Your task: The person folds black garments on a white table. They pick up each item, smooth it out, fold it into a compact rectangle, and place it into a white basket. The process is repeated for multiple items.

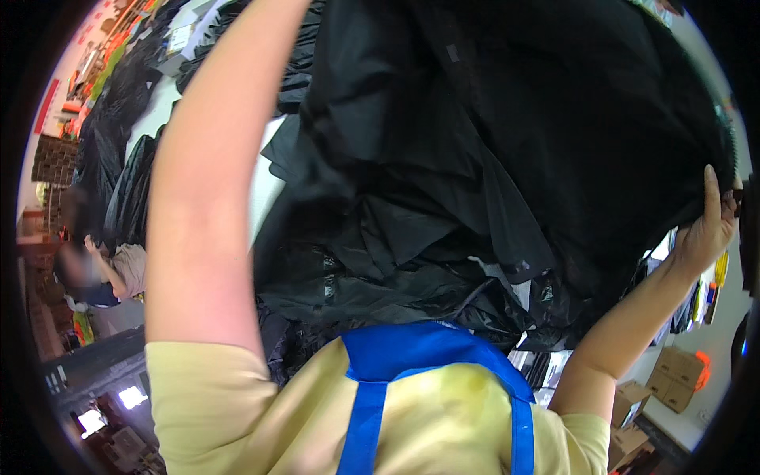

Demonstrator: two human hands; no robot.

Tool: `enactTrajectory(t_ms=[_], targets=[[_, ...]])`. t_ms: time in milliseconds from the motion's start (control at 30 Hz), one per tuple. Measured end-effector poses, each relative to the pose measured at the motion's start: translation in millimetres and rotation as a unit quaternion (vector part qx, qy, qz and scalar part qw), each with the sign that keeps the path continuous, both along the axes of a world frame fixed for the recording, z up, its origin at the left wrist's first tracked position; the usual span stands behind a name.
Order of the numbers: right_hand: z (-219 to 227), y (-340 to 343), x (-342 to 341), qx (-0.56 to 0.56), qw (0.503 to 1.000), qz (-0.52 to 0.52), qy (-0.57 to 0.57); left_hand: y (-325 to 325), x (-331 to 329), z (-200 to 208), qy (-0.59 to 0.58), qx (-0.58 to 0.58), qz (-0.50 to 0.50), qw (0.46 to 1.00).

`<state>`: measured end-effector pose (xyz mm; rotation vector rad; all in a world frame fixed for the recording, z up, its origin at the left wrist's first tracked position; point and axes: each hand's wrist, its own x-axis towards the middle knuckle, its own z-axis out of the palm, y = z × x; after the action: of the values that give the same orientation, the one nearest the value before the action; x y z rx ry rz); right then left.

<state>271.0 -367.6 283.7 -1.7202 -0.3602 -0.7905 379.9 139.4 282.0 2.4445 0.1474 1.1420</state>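
Observation:
A large piece of black fabric (578, 119) is held up and spread in front of me, filling the upper middle and right. Its folds hang down toward my chest, and a small pale tag sits high on it. My right hand (712, 222) grips its right edge, one finger stretched up along it and the others curled, partly hidden at the rim. My left arm reaches up beyond the top edge, so the left hand is out of sight. More crumpled black material (372, 289), shiny in places, lies beneath the raised fabric.
Black plastic-like sheets or bags (119, 134) lie along the left over a white surface. Another person (119, 269) is at the far left. Cardboard boxes (675, 378) stand at lower right, with an orange item beside them. Stacked goods line the left wall.

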Motion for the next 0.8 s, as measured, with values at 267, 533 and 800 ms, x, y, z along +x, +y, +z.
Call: enactTrajectory(t_ms=[267,533,800], targets=[[-85,221,-90,-0.466,0.841,0.271,0.05,17,-113,-131,0.035,-0.42,-0.132,0.897],[-180,232,-138,-0.386,0.722,0.54,0.197,-42,-327,-236,0.245,-0.694,-0.054,0.674],[-202,-51,128,-0.449,0.839,0.004,0.307,-59,-315,-278,0.234,-0.81,-0.037,0.536]])
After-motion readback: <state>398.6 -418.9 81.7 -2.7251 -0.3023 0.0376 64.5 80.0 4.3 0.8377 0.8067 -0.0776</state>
